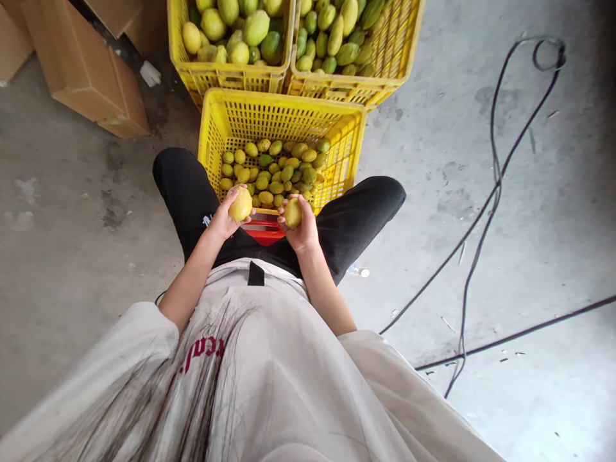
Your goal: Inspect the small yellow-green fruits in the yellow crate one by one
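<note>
My left hand (pixel 227 218) is closed around a yellow lemon (pixel 240 205), held over the near left edge of a yellow plastic crate (pixel 283 102). In my right hand (pixel 306 228) is another lemon (pixel 292 213), slightly duller yellow-green, gripped with the thumb on top. A short gap separates the two hands. Below and beyond them, many yellow and green lemons (pixel 275 165) cover the bottom of the crate. Between my legs, a red plastic piece (pixel 264 234) shows under the hands; most of it is hidden.
Behind stand two fuller yellow crates, one with large yellow-green fruit (pixel 255 27), the other with longer green fruit (pixel 337 35). Cardboard boxes (pixel 86 70) sit at the upper left. Black cables (pixel 495 186) lie looped on the concrete floor at right, near a clear bottle (pixel 359 271).
</note>
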`<control>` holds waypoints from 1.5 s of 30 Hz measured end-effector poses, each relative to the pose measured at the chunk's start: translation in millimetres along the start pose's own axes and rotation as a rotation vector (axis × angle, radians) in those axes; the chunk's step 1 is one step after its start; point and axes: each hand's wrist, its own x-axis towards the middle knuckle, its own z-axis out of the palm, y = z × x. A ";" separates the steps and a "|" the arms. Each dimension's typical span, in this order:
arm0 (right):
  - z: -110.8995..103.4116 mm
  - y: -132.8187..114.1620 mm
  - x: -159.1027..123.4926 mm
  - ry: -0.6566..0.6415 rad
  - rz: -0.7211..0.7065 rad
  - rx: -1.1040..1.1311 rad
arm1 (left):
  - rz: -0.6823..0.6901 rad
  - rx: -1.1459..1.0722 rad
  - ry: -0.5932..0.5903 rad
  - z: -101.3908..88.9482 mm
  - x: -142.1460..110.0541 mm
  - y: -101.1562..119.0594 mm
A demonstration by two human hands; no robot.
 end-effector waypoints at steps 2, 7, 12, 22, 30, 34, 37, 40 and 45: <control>0.1 -1.7 0.8 0.007 0.020 0.062 | -0.002 -0.032 0.024 -0.1 -0.3 1.0; 1.6 -2.3 2.4 -0.038 -0.006 0.140 | 0.025 -0.112 -0.019 2.0 -3.9 2.5; -3.3 -7.1 4.5 -0.068 0.029 0.255 | 0.096 -0.087 0.022 -0.5 -1.4 0.9; 2.3 -5.0 2.1 -0.042 0.168 0.027 | -0.044 -0.007 0.074 1.6 0.6 -2.3; 3.9 -3.1 -0.2 -0.170 0.186 -0.082 | -0.058 -0.145 0.095 3.0 -4.0 5.4; 5.0 -6.4 0.1 -0.170 0.160 -0.005 | -0.029 -0.119 0.066 3.8 -4.3 5.5; 5.8 -10.7 -0.3 -0.101 0.190 0.065 | -0.080 -0.053 -0.031 1.9 -3.2 4.4; 6.6 -12.5 -0.7 -0.077 0.228 0.055 | -0.102 0.011 -0.093 0.3 -3.2 3.2; 8.4 -8.5 0.1 -0.124 0.240 -0.097 | -0.031 0.020 -0.041 2.0 -3.8 3.7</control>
